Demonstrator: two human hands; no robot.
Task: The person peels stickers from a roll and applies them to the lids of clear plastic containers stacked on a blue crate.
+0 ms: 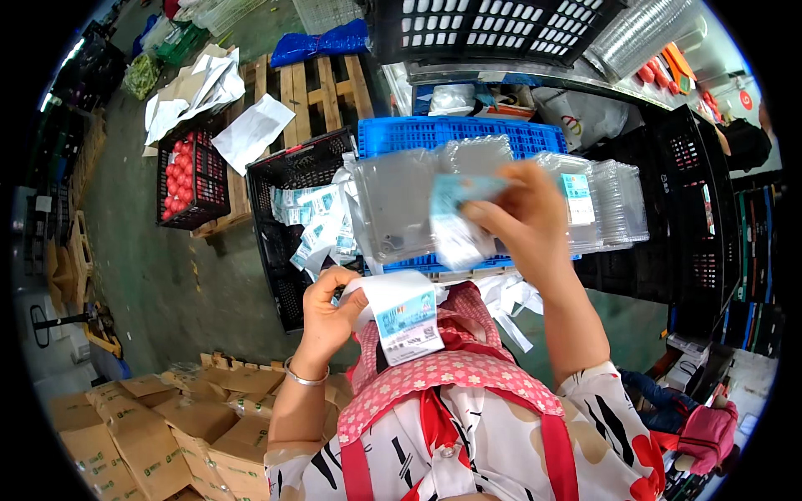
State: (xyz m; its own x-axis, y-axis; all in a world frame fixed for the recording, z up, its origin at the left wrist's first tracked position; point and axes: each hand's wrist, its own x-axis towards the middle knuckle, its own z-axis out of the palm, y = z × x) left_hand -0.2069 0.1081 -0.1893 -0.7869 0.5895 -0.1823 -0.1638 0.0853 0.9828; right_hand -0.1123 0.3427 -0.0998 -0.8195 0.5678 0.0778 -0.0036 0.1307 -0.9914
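Note:
Between the thumb and fingers of my left hand (332, 307) is a white label strip (391, 291), with a blue-and-white printed label (410, 325) hanging from its end over my apron. My right hand (529, 216) pinches a loose blue-and-white label (463, 219), blurred, above the clear plastic clamshell boxes (401, 206). Those boxes sit in stacks on a blue plastic crate (463, 131). One box to the right bears a stuck-on label (577, 199). More printed labels (319, 206) lie heaped on the strip in a black crate (272, 263) at the left.
A black crate of red packed items (180, 178) stands beside a wooden pallet (313, 94). Cardboard cartons (144, 438) fill the lower left. Black crates (651, 206) rise at the right. White backing strips (510, 304) dangle near my apron. A person in pink (708, 432) is at lower right.

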